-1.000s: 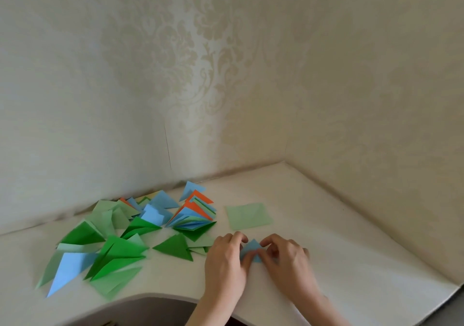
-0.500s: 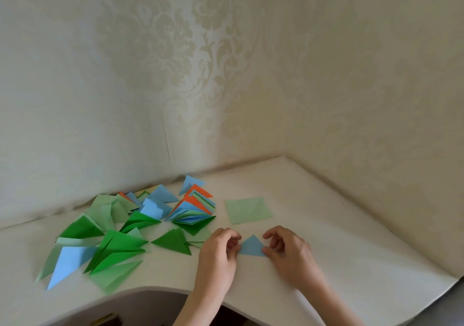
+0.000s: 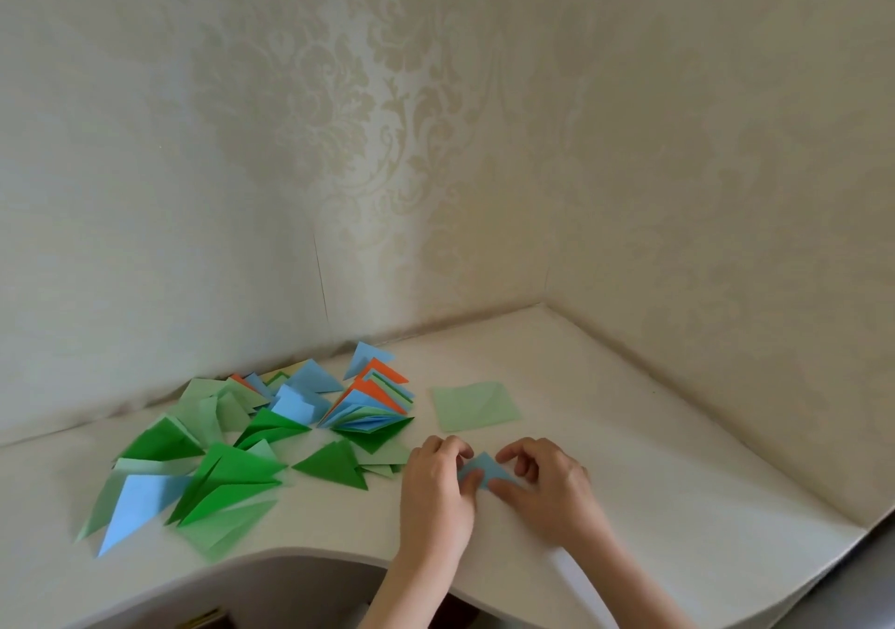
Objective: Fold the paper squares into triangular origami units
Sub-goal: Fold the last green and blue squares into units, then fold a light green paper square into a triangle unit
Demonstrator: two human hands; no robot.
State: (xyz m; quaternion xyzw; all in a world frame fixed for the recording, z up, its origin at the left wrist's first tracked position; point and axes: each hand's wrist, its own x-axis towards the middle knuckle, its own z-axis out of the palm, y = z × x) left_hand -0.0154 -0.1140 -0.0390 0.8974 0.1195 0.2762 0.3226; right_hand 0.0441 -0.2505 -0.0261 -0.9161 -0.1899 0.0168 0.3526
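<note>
Closer together now, both hands (image 3: 489,483) pinch triangular blue paper (image 3: 484,469).

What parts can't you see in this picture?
Head view only:
- Blue paper: its edges hidden under the left hand and right hand, so the fold can't be judged.
- Fanned stack: sheets too thin to count.
- Forearms: cut off by the bottom edge.
- Under the desk: dark, blurred.

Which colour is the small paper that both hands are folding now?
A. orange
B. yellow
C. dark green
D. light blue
D: the small paper pinched between the left hand and the right hand is light blue; the flat pale green square lies untouched behind them.
</note>
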